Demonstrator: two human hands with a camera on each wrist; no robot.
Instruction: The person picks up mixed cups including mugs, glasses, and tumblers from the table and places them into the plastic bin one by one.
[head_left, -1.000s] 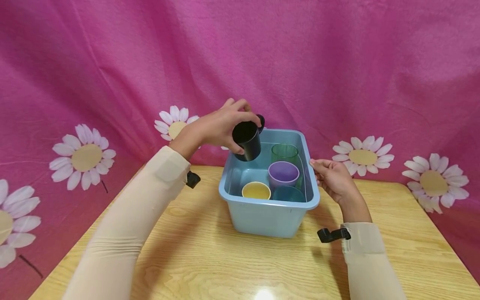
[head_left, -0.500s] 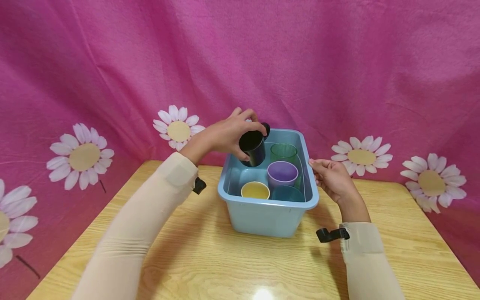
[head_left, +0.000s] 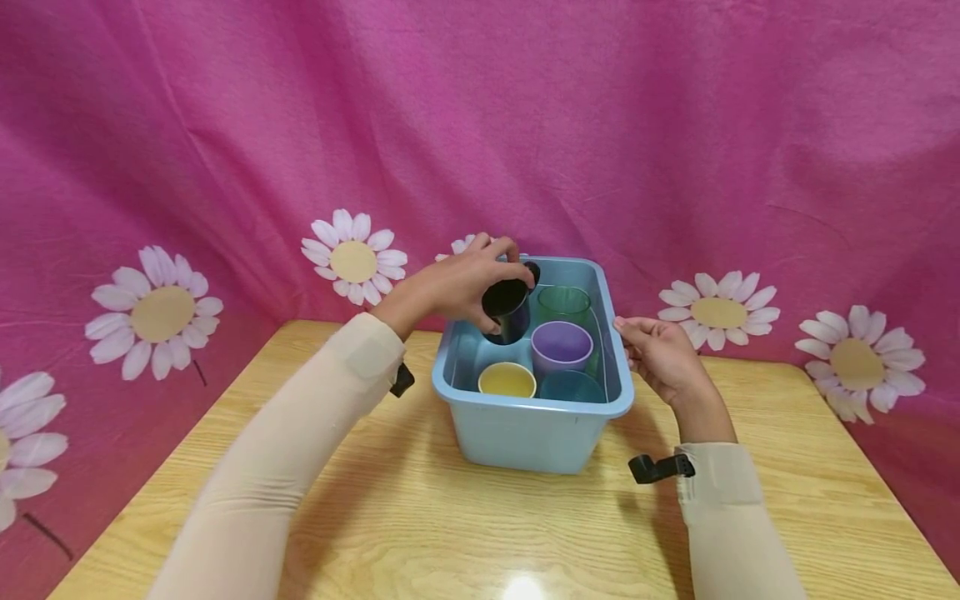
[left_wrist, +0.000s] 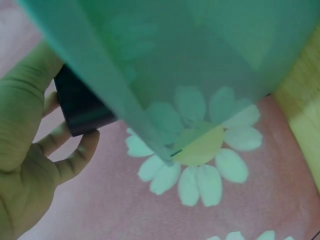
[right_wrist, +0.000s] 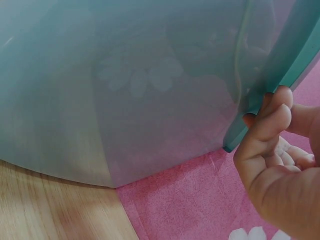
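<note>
My left hand (head_left: 463, 283) grips a black mug (head_left: 510, 323) around its rim, thumb on the near side. The mug is tilted, its mouth facing me, and sits low at the back left inside a light blue plastic tub (head_left: 525, 437). In the left wrist view, fingers curl about the black mug (left_wrist: 82, 105) behind the tub's wall. At the tub's right rim, my right hand (head_left: 667, 358) pinches the edge between thumb and fingers, as the right wrist view also shows. Inside the tub stand a purple cup (head_left: 561, 354), a yellow cup (head_left: 507, 381), a green clear glass (head_left: 564, 302) and a teal cup (head_left: 572, 387).
The tub stands on a light wooden table (head_left: 465, 533). A pink cloth (head_left: 570, 125) with white daisies hangs close behind and along the sides. Black wrist-camera mounts (head_left: 660, 468) stick out from both sleeves.
My left hand has moved the black mug down and slightly right, from above the tub's left rim into the tub. The right hand keeps its hold on the rim.
</note>
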